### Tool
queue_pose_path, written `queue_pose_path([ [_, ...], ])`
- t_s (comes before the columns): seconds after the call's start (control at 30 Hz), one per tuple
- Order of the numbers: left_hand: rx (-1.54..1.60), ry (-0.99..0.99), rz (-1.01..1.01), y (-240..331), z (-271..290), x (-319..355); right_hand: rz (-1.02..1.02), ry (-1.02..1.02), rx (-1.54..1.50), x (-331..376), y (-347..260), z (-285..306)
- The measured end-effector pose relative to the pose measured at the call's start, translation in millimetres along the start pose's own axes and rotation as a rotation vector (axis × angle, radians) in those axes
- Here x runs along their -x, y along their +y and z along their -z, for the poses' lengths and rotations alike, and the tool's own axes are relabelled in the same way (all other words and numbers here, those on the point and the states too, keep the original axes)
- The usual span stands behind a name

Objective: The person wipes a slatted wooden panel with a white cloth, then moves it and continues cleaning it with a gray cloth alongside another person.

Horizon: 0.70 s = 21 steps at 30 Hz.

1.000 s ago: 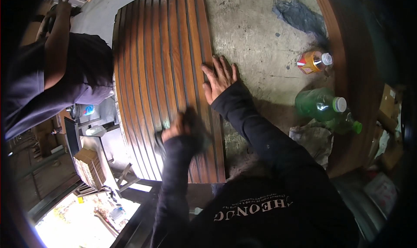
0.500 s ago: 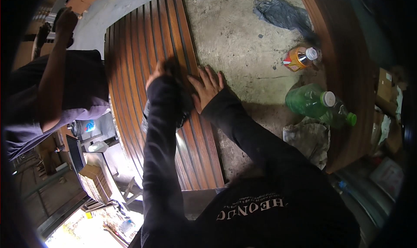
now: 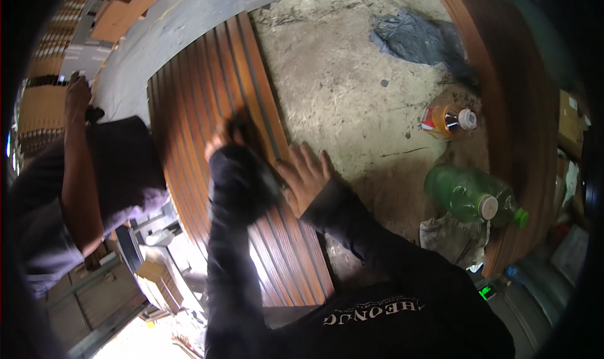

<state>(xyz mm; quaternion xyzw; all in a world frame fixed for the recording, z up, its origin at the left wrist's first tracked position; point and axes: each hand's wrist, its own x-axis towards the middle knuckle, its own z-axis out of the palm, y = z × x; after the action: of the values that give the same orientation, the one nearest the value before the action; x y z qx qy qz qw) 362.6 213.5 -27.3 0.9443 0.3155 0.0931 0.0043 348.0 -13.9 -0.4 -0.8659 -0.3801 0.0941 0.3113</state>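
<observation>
A brown slatted wooden panel [image 3: 289, 258] with dark grooves lies lengthwise in front of me. On its slats, blurred by motion, is my left hand [image 3: 220, 137], its fingers curled at a dark crumpled bundle [image 3: 255, 186] that my black sleeve partly hides. What the bundle is made of cannot be made out. My right hand [image 3: 307, 178] rests at the panel's right edge, open, fingers spread and holding nothing. Both forearms reach in from below, the left one crossing over the panel.
A worn pale surface [image 3: 340, 63] holds a dark plastic bag [image 3: 412, 38], an orange-labelled bottle [image 3: 443, 120], green bottles [image 3: 456, 189] and a dirty cloth [image 3: 453, 239]. Brown boards [image 3: 513, 107] border the right. Another person's arm [image 3: 82, 164] is at left, near cardboard boxes [image 3: 129, 10].
The whole view has shifted, so the panel and bottles sit lower in it. My left hand stays on the slats, blurred. The other person's raised hand appears lower and further left.
</observation>
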Motion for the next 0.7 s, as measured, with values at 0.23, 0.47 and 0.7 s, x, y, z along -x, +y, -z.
queue_pose_path([
  [0.23,0.317,-0.157,0.056,25,29,-86,0.021,-0.048,0.098,-7,-5,5],
  [0.47,-0.037,-0.417,-0.129,-7,78,199,-0.044,0.064,-0.061,-2,16,-3],
  [0.7,0.219,-0.178,-0.121,-14,59,233,-0.009,0.015,-0.032,-1,8,-7],
])
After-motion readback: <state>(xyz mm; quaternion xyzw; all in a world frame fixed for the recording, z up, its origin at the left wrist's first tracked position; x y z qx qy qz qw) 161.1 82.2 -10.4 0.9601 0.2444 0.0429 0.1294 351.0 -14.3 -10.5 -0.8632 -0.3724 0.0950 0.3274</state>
